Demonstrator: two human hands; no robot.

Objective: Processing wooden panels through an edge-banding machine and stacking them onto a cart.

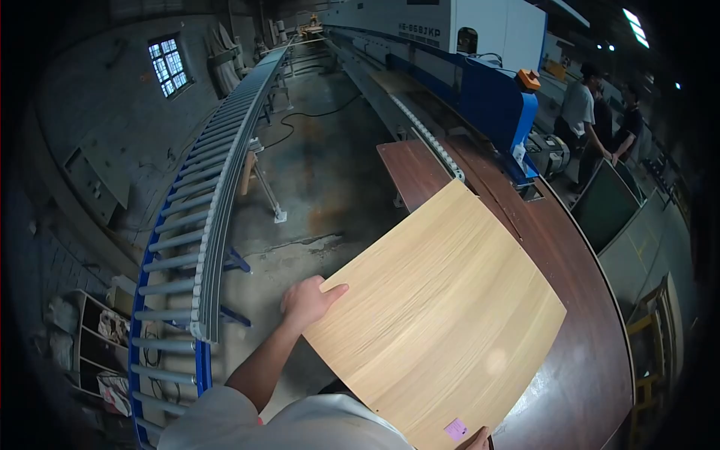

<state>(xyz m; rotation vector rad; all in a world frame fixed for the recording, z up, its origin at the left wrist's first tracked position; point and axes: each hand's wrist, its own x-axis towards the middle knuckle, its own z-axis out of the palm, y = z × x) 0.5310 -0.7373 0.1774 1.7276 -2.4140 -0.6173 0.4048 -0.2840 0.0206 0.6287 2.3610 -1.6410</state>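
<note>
A light wood-grain panel [442, 300] lies tilted in front of me, partly over a dark brown tabletop [592, 330]. My left hand [309, 301] is closed on its left edge, with the thumb on top and the other fingers underneath. At the panel's near edge, by the picture's lower rim, my right hand [477, 439] grips it too; only some fingers show. Close to that hand a small pink label [455, 429] sticks to the panel. The panel's far corner reaches a strip of small white rollers [427, 139] beside the machine.
A long roller conveyor [180, 225] with blue frame runs along my left. Ahead right stands a large white and blue machine [480, 90] with an orange box [529, 79]. Two or more people [581, 109] stand far right by a dark panel [609, 206]. Shelving [94, 330] is at far left.
</note>
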